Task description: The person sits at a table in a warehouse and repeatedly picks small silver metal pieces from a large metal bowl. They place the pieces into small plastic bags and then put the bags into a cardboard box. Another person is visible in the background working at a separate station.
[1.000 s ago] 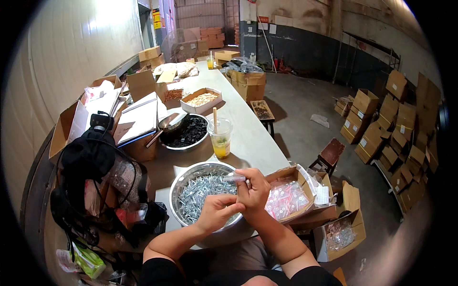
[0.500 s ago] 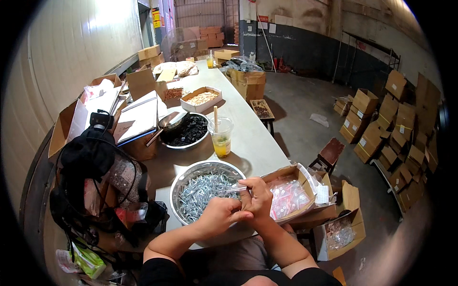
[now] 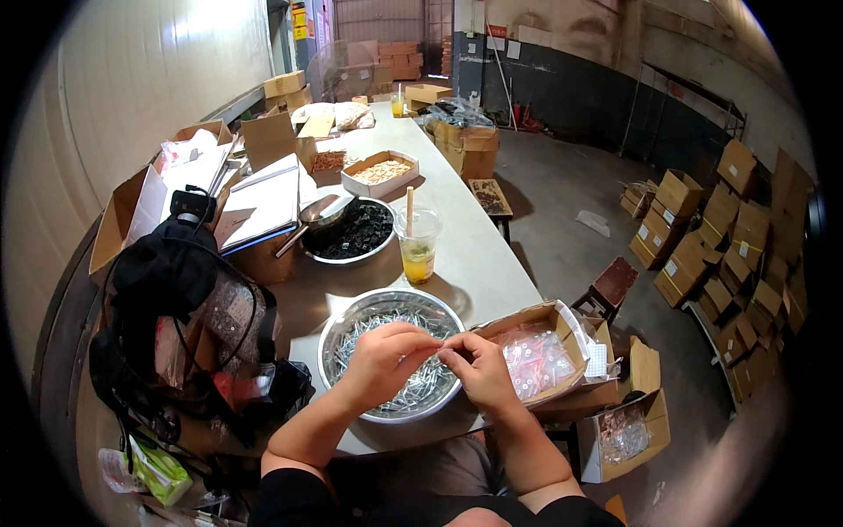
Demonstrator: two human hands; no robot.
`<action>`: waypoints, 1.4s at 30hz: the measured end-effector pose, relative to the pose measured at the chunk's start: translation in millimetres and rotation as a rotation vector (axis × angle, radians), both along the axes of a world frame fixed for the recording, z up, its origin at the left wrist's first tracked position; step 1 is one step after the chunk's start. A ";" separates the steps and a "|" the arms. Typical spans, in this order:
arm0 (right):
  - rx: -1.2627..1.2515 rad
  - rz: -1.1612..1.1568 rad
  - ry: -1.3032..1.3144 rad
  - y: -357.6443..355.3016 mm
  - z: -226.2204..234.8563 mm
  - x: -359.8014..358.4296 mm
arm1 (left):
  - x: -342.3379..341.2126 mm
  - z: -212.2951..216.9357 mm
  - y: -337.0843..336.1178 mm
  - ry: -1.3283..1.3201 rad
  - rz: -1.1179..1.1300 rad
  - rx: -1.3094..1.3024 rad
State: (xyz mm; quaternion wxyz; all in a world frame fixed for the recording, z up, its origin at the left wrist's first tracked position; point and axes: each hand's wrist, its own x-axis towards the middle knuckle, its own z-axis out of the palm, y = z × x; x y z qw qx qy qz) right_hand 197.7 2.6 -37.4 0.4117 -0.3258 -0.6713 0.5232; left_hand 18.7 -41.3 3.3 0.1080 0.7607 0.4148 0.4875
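My left hand (image 3: 388, 362) is above the steel bowl (image 3: 332, 386), thumb and fingers pinched together. Facing it at the bowl's right rim, my right hand (image 3: 481, 371) is also closed in a pinch. The fingertips of both hands meet, and what they grip between them is too small to make out. Many loose silvery screws (image 3: 420, 386) fill the bowl below, partly covered by my left hand. To the right of my right hand stands an open cardboard box (image 3: 564, 318) with small clear plastic bags (image 3: 537, 362) of parts in it.
Beyond the bowl stands a plastic drink cup (image 3: 418, 250) with a straw. Farther back are a bowl of black parts (image 3: 364, 230) with a metal scoop and a white box (image 3: 386, 186) of tan pieces. A black bag (image 3: 167, 272) crowds the left side. Stools (image 3: 613, 283) and stacked cartons (image 3: 676, 198) stand right.
My left hand has risen and turned over the bowl, fingers now pointing right. My right hand has lowered and turned, bringing both sets of fingertips together. The view has shifted slightly.
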 end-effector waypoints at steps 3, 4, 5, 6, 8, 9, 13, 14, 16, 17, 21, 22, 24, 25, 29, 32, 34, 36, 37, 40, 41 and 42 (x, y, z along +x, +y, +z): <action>0.027 -0.003 -0.065 1.0 -5.2 3.6 | -0.2 -4.3 0.0 -0.039 -0.009 -0.098; 0.034 -0.003 -0.073 1.2 -5.4 5.0 | -0.9 -4.5 -0.4 -0.009 -0.008 -0.130; 0.041 -0.003 -0.081 1.1 -5.2 6.5 | -2.0 -4.4 -0.8 0.020 -0.009 -0.163; 0.047 -0.005 -0.089 1.1 -4.6 7.5 | -2.6 -4.1 -0.4 0.050 -0.010 -0.197; 0.145 -0.034 -0.158 -1.0 2.1 8.3 | 0.7 1.6 1.1 0.118 -0.032 -0.151; 0.193 -0.049 -0.190 -1.9 4.8 8.3 | 1.9 3.5 1.1 0.154 -0.042 -0.129; 0.388 -0.105 -0.252 -2.0 7.3 8.6 | 1.6 -2.6 3.9 0.109 -0.167 -0.145; 0.400 -0.103 -0.254 -2.3 7.0 8.7 | 2.0 -3.6 4.8 0.079 -0.169 -0.163; 0.415 -0.095 -0.264 -1.3 4.9 9.3 | 2.7 -4.1 3.4 0.011 -0.162 -0.202; 0.419 -0.088 -0.270 1.0 2.5 9.8 | 2.8 -2.1 0.2 -0.028 -0.152 -0.222; 0.196 -0.009 -0.230 -1.8 3.2 11.4 | 3.5 -1.9 -2.3 -0.058 -0.011 -0.204; 0.118 0.001 -0.180 -2.7 4.2 12.1 | 3.8 -3.6 -1.5 -0.072 0.011 -0.187; -0.036 0.018 -0.079 -2.2 6.0 15.2 | 3.9 -7.2 1.6 -0.099 0.053 -0.150; -0.131 0.088 -0.006 4.2 -2.9 20.3 | 2.9 -5.2 2.0 -0.076 0.069 -0.146; -0.377 0.276 0.300 5.7 8.7 35.3 | -0.8 -9.7 9.9 -0.014 0.076 -0.046; -0.382 0.308 0.219 2.9 9.3 29.3 | 8.3 -11.9 9.8 -0.047 0.041 -0.043; -0.340 0.232 0.152 0.7 1.9 20.9 | 9.9 -12.7 8.8 -0.043 0.033 -0.070; -0.288 0.190 0.098 -0.8 -3.8 17.0 | 7.5 -11.0 9.1 -0.027 -0.002 -0.110; -0.289 0.178 0.125 -1.6 -5.1 15.7 | 6.4 -10.3 9.1 -0.019 -0.019 -0.130; -0.235 0.153 0.051 -1.0 -2.2 14.9 | 7.4 -10.2 6.8 -0.113 0.006 -0.331; -0.227 0.149 0.060 -1.1 -3.0 14.4 | 6.9 -9.5 5.8 -0.102 0.025 -0.358; -0.218 0.142 0.068 -1.7 -3.9 13.9 | 5.8 -8.2 4.5 -0.091 0.043 -0.385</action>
